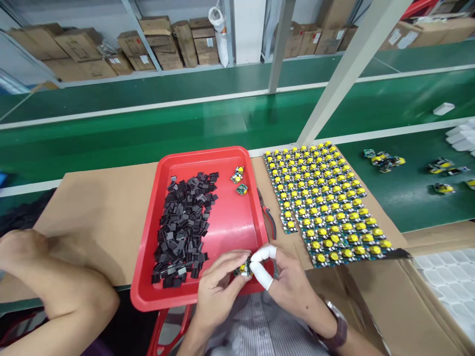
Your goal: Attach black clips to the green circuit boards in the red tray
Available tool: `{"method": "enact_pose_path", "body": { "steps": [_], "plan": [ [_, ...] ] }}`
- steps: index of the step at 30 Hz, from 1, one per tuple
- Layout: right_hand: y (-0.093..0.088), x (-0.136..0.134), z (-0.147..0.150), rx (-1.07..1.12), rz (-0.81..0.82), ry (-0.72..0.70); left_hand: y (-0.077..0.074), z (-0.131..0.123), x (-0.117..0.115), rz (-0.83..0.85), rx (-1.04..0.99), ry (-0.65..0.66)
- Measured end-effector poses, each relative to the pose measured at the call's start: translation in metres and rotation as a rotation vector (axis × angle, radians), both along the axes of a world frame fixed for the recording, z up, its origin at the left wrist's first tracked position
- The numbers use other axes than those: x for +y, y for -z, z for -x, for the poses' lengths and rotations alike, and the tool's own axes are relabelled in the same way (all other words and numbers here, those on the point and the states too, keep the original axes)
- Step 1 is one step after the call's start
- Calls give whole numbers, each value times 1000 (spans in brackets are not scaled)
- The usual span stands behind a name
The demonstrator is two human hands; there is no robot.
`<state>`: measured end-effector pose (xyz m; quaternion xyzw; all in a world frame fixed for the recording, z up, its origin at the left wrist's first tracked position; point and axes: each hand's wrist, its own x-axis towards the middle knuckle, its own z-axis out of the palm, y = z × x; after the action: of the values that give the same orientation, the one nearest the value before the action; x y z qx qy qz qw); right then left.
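Observation:
Over the near right corner of a red tray (226,222), my left hand (221,284) pinches a small circuit board (244,269) with a yellow part on it. My right hand (284,272), with white finger cots on thumb and forefinger, closes on the same board from the right. Whatever lies between the right fingertips is too small to make out. Many flat black pieces (183,222) are heaped in the tray's left half. Two loose boards, one with yellow parts (237,174) and a green one (242,189), lie at its far right.
Right of the tray, rows of yellow-topped circuit boards (322,198) cover the cardboard. Pliers (267,215) with red and black handles lie between. More boards (386,160) sit on the green surface beyond. Another person's bent arm (63,291) is at the left. A metal post (345,74) rises behind.

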<state>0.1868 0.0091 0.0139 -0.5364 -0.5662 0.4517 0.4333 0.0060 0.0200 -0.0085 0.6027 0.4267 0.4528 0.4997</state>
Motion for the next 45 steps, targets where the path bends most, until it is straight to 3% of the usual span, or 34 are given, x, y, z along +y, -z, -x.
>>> {"method": "enact_pose_path", "body": {
  "steps": [9,15,20,23,30,39,45],
  "plan": [
    [8,3,5,107,23,23,-2,-5,-4,28,70,-61],
    [22,0,-2,295,118,-26,-3,-9,-5,145,-77,-114],
    [21,-8,-1,119,-115,7,2,-10,-8,190,-181,-131],
    [19,-9,2,44,-200,-51,6,-9,-11,156,-172,-166],
    [21,-7,8,52,-180,-65,8,-9,-18,93,-107,-271],
    [28,-11,15,85,-188,-60,9,-12,-20,-59,177,-344],
    [25,-8,13,173,-64,-115,8,-13,-16,-151,200,-312]
  ]
}}
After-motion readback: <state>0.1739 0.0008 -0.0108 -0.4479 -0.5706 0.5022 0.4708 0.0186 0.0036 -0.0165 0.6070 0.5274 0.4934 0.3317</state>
